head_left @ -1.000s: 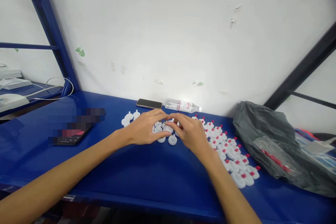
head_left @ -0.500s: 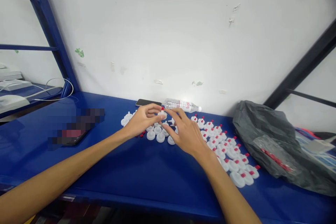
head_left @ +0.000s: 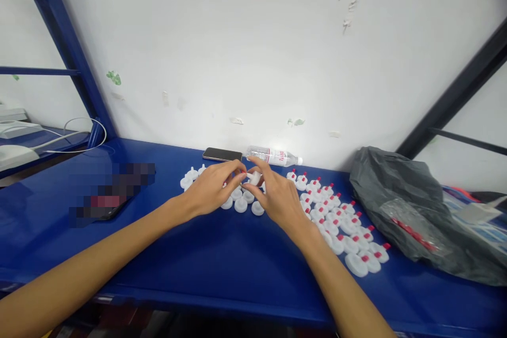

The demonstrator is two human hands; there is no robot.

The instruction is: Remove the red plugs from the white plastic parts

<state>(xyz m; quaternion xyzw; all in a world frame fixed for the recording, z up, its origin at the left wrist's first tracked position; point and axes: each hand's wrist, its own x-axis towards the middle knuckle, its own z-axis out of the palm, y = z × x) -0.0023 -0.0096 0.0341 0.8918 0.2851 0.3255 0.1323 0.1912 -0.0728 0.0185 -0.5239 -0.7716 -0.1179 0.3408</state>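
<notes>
Between my hands is a white plastic nozzle cap [head_left: 255,178], round with a narrow spout, tilted so the spout points left. My right hand [head_left: 279,198] grips its round part between thumb and fingers. My left hand [head_left: 214,185] pinches at the spout's end, where a bit of a small red tip [head_left: 243,172] shows; the fingers mostly hide it. Below and behind my hands lie several white nozzle caps [head_left: 241,204] without visible red tips. To the right of my right hand, many similar caps with red tips [head_left: 336,216] sit in a slanting group.
A phone [head_left: 222,155] and a clear plastic bottle [head_left: 273,156] lie along the wall on the blue table [head_left: 222,264]. A dark plastic bag [head_left: 380,185] with a clear packet of red pieces [head_left: 415,232] is at right. A blurred dark object [head_left: 114,195] lies at left.
The nozzle cap has turned from upright, red tip up, to lying sideways with its spout to the left. My right hand has closed on its round part; my left fingers have shifted to the tip.
</notes>
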